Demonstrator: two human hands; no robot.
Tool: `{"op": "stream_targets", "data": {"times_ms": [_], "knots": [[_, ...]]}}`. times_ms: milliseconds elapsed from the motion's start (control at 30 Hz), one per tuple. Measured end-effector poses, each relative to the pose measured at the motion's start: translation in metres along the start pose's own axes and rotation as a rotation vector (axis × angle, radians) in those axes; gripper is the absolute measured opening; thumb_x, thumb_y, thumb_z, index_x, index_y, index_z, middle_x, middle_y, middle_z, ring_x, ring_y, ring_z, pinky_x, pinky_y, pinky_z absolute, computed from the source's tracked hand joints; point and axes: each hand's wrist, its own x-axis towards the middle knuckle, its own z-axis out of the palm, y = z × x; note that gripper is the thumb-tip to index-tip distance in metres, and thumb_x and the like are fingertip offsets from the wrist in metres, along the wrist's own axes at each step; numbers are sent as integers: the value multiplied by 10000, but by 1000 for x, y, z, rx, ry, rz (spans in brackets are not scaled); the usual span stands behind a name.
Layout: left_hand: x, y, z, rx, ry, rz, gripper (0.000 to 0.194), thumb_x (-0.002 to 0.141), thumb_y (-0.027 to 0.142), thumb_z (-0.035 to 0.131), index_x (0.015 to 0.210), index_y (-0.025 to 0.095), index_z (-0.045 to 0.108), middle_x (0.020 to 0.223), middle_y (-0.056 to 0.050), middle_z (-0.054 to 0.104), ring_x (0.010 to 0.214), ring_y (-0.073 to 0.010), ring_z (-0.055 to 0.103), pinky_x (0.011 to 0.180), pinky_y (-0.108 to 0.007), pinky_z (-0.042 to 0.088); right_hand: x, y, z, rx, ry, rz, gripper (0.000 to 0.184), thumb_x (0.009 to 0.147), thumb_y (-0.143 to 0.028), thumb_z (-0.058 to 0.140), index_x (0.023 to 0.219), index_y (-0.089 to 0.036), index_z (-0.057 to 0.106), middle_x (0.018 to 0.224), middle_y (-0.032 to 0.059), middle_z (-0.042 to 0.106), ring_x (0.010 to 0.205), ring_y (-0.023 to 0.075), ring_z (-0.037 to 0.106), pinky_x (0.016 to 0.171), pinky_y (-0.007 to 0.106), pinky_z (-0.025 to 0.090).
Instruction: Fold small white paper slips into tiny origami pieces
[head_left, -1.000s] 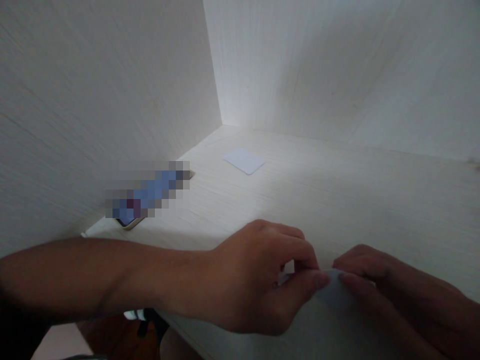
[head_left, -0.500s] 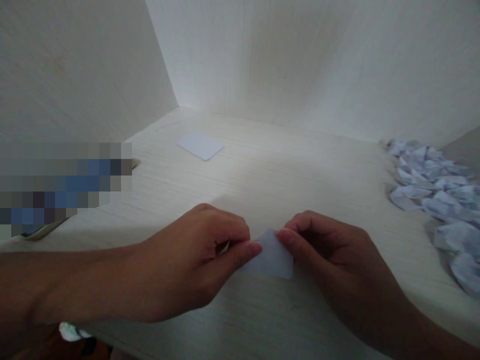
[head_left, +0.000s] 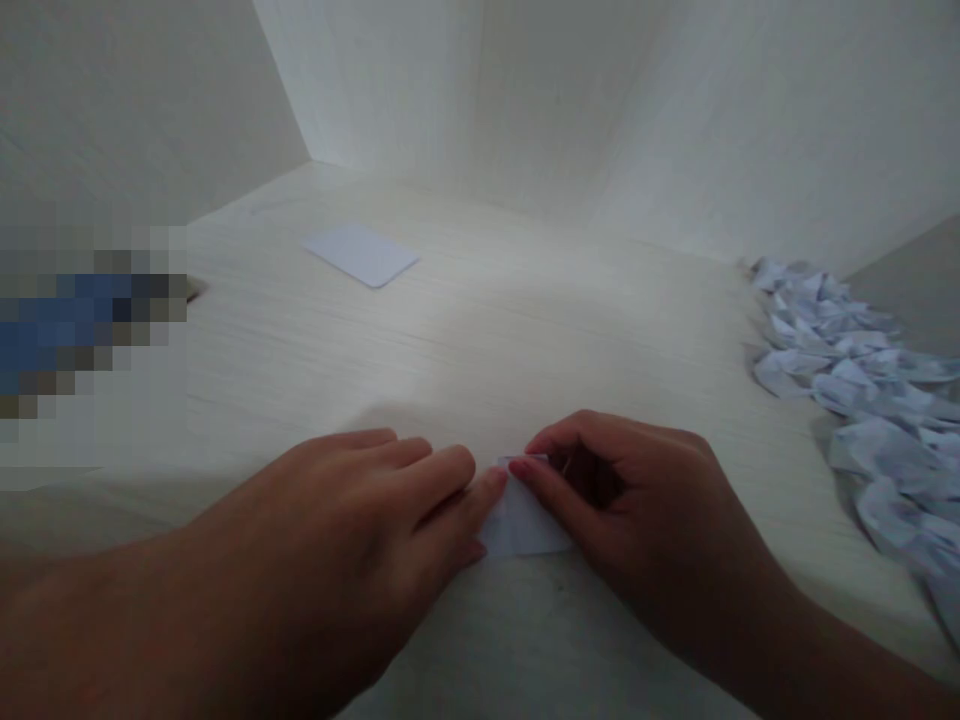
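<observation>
A small folded piece of white paper (head_left: 525, 522) lies on the pale wooden desk (head_left: 525, 330) near its front edge. My left hand (head_left: 375, 540) rests on the paper's left side, fingers stretched forward and pressing it down. My right hand (head_left: 630, 520) is curled, thumb and forefinger pinching the paper's top right edge. The fingertips of both hands nearly meet above the paper, and much of it is hidden under them.
A pile of several folded white paper pieces (head_left: 862, 390) lies at the right edge of the desk. A white card (head_left: 361, 254) lies flat at the back left. A blurred-out object (head_left: 82, 320) sits at the far left. Pale walls close the desk at back and left.
The view has swung right and down, bringing the paper pile into sight. The paper has gone from held up between both hands to pressed flat on the desk.
</observation>
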Motion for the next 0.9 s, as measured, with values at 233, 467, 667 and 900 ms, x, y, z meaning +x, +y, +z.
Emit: {"op": "stream_targets", "data": {"times_ms": [233, 467, 667, 900], "knots": [[-6, 0, 6, -22, -64, -29, 245, 942, 90, 514, 1079, 233, 657, 748, -1, 597, 597, -191, 499, 549, -358, 304, -6, 1, 3, -53, 83, -121, 76, 871, -181, 717, 822, -237, 735, 676, -22, 721, 525, 136, 636, 513, 259, 489], [-6, -1, 7, -42, -79, -59, 312, 977, 126, 457, 1202, 222, 651, 844, -24, 671, 657, -200, 561, 604, -344, 429, -15, 2, 6, -55, 106, -176, 125, 914, -161, 637, 873, -250, 714, 741, -4, 759, 608, 165, 711, 588, 257, 578], [-9, -2, 4, -42, -173, -136, 372, 965, 142, 489, 1284, 257, 642, 901, -14, 689, 729, -198, 603, 749, -336, 541, -16, 8, 10, -8, 121, -322, 216, 919, -111, 567, 807, -243, 696, 729, -11, 762, 597, 144, 698, 583, 236, 570], [-1, -4, -1, -8, -96, -72, 303, 931, 71, 456, 1060, 237, 674, 797, -7, 642, 665, -187, 582, 662, -323, 512, -3, 8, -1, 151, -9, -493, 203, 878, -70, 671, 990, -223, 745, 1019, 40, 836, 864, 171, 793, 752, 245, 659]]}}
